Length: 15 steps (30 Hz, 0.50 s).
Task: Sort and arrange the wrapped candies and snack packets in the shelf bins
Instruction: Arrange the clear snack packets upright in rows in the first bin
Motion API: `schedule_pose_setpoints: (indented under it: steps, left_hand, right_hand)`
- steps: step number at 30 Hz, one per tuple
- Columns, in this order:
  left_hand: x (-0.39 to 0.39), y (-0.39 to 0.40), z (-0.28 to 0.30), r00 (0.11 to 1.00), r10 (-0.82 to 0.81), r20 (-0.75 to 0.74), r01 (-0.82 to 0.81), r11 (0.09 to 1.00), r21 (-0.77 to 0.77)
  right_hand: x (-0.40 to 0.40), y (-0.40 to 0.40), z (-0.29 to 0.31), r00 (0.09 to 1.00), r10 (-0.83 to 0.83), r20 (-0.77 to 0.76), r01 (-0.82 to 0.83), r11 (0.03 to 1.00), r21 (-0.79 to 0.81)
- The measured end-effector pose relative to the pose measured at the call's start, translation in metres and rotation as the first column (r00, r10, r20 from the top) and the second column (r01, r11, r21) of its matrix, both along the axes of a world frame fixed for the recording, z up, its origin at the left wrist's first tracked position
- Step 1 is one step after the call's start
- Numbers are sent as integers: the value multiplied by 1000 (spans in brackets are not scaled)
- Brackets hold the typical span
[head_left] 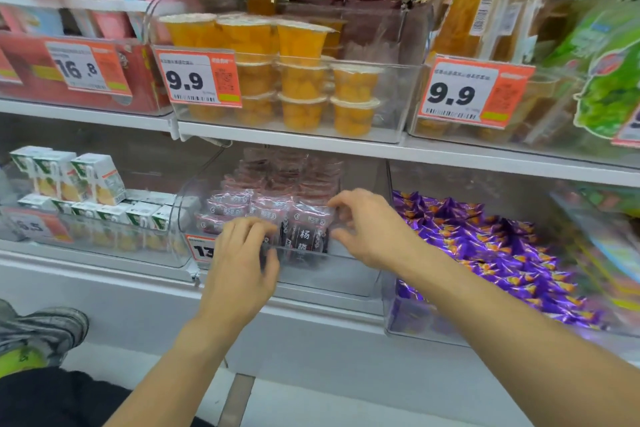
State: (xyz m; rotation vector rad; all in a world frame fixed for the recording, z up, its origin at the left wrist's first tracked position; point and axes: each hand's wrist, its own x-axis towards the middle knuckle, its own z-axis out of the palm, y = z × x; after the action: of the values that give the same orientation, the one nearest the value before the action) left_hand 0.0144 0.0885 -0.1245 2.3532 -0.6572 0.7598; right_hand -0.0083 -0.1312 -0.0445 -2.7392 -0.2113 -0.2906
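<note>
Centrally, lower shelf: clear bin [353, 282] holding dark plum packets [306, 236], pink-and-clear wrap, white characters, stacked in rows. Left hand [242, 253] and right hand [367, 229] both pinch the upright front packet's edges. Adjacent bin [408, 326], right: purple wrapped candies [491, 253], heaped. Left: juice cartons [93, 180].

The bins [363, 282] are clear, smooth, glossy plastic. The dark plum packets [304, 229] wear shiny see-through film, and the purple candies [491, 246] to the right have glossy foil-like wrappers. Left, the small drink cartons [97, 177] look like matt printed card. The shelf edge [311, 140] above is smooth, white and faintly shiny. Price tags [199, 80] look like paper.
</note>
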Motion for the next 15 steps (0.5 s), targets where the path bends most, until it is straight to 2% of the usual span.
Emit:
schedule_pose_setpoints:
  steps: [3,5,8,10,13,15]
  left_hand:
    - [-13,-21,10,999,-47,7,48,995,-89]
    - [-27,-42,18,991,-128,28,130,982,-137]
    - [-56,-78,27,962,-263,76,272,951,-149]
    - [-76,-105,28,932,-347,102,356,930,-96]
    - [-98,-143,18,891,-449,71,441,891,104]
    - [-105,-163,6,897,-441,27,421,870,256]
  right_hand:
    - [-54,-18,9,955,138,261,-168,981,95]
    - [-90,-40,9,935,147,324,-185,978,91]
    - [-131,-90,-4,948,66,310,-99,991,92]
    - [-153,-127,-14,959,-15,283,-6,997,73]
    - [-179,-177,-32,977,-118,179,124,992,-21]
    - [-190,-198,-44,984,-159,75,166,981,-96]
